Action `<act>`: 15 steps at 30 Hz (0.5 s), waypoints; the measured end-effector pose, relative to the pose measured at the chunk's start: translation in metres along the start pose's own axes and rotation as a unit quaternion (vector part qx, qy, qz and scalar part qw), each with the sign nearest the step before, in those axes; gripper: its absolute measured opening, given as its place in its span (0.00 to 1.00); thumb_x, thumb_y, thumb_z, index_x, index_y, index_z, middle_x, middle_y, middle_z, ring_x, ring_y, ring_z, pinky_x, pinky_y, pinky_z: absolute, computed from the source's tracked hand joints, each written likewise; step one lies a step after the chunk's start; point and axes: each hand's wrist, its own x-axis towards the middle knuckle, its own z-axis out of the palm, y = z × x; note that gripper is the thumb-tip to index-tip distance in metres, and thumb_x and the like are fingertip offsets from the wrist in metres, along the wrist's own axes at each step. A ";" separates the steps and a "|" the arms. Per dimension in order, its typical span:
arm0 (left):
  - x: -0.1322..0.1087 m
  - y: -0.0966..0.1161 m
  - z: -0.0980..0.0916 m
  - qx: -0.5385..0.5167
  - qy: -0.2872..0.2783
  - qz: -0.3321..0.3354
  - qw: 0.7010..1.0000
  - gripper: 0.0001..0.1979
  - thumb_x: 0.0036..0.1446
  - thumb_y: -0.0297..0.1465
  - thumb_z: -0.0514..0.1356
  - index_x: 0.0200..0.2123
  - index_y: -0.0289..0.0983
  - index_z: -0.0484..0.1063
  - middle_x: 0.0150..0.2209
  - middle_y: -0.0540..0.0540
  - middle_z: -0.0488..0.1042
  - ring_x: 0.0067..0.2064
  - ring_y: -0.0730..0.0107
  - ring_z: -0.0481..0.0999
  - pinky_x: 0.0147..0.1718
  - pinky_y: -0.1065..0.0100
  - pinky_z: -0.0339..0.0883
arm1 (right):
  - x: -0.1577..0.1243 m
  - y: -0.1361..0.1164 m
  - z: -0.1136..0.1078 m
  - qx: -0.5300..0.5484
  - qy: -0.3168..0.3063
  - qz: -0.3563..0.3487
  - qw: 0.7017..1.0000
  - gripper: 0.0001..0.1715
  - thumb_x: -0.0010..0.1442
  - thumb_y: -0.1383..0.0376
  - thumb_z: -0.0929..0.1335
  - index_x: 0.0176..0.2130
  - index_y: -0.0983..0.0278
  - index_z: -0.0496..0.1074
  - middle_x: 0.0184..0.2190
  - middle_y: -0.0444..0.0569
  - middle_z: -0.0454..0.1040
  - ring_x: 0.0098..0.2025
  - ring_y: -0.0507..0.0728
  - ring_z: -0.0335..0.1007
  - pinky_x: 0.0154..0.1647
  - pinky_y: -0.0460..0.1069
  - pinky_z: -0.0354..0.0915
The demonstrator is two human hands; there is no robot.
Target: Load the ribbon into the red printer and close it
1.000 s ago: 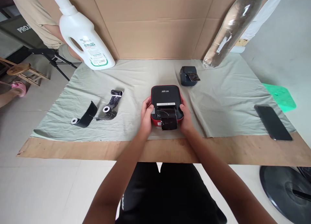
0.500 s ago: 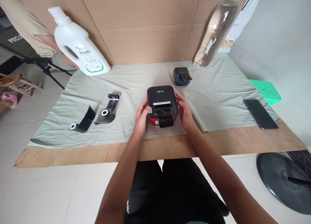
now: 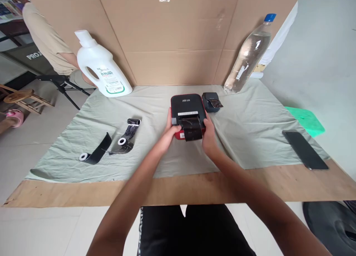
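A small black and red label printer (image 3: 188, 107) sits on the pale green cloth (image 3: 155, 152). A strip of black label tape (image 3: 191, 129) curls out of its front slot. My left hand (image 3: 170, 130) grips the printer's left side with the thumb on top. My right hand (image 3: 208, 134) holds its right side beside the tape. A second, smaller dark printer (image 3: 210, 101) stands just behind to the right.
Two loose black tape rolls (image 3: 94, 155) (image 3: 127, 134) lie left on the cloth. A white detergent jug (image 3: 100, 67) and a clear water bottle (image 3: 248, 55) lean on the cardboard backdrop. A black phone (image 3: 305, 149) lies far right. A person in beige stands at the back left.
The printer, held in both hands, has shifted farther from me toward the small dark printer. The view has tilted up, showing more of the cardboard backdrop.
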 end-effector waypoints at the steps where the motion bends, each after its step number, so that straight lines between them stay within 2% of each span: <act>1: 0.018 0.003 -0.001 -0.037 -0.007 -0.012 0.999 0.39 0.54 0.33 0.61 0.71 0.48 0.61 0.65 0.51 0.72 0.67 0.55 0.70 0.67 0.54 0.65 | 0.019 0.001 0.006 0.002 0.006 -0.008 1.000 0.36 0.69 0.51 0.52 0.71 0.53 0.58 0.67 0.43 0.68 0.71 0.59 0.59 0.71 0.56 0.60; 2: 0.037 0.006 -0.003 -0.064 -0.010 -0.023 0.998 0.40 0.53 0.33 0.60 0.71 0.47 0.61 0.64 0.51 0.73 0.67 0.55 0.70 0.67 0.54 0.65 | 0.038 0.003 0.013 0.028 0.005 -0.013 1.000 0.35 0.68 0.52 0.55 0.69 0.54 0.61 0.66 0.44 0.69 0.71 0.59 0.59 0.71 0.56 0.59; 5: 0.086 0.006 -0.010 -0.108 0.000 -0.039 0.993 0.44 0.49 0.31 0.61 0.71 0.44 0.60 0.63 0.51 0.74 0.63 0.54 0.73 0.64 0.55 0.67 | 0.086 0.012 0.036 0.118 0.072 -0.020 0.990 0.33 0.63 0.55 0.57 0.63 0.58 0.68 0.62 0.48 0.74 0.66 0.60 0.65 0.70 0.57 0.60; 8: 0.120 -0.005 -0.019 -0.126 0.023 -0.039 0.991 0.46 0.46 0.30 0.61 0.71 0.42 0.59 0.60 0.50 0.76 0.61 0.57 0.75 0.62 0.59 0.67 | 0.117 0.025 0.050 0.139 0.095 -0.009 0.986 0.28 0.61 0.57 0.59 0.55 0.60 0.74 0.57 0.49 0.77 0.63 0.61 0.68 0.68 0.57 0.61; 12: 0.142 -0.024 -0.030 -0.127 0.043 -0.061 0.989 0.47 0.46 0.30 0.62 0.72 0.43 0.58 0.55 0.50 0.79 0.56 0.59 0.78 0.59 0.60 0.69 | 0.140 0.043 0.060 0.174 0.071 0.017 0.982 0.26 0.60 0.59 0.59 0.51 0.61 0.76 0.51 0.49 0.79 0.58 0.61 0.71 0.60 0.56 0.68; 15: 0.148 -0.034 -0.035 -0.125 0.047 -0.077 0.988 0.47 0.47 0.31 0.63 0.73 0.44 0.56 0.53 0.50 0.80 0.54 0.58 0.79 0.59 0.58 0.70 | 0.151 0.054 0.065 0.169 0.065 0.033 0.983 0.27 0.59 0.59 0.59 0.51 0.62 0.76 0.49 0.49 0.80 0.57 0.61 0.71 0.59 0.57 0.69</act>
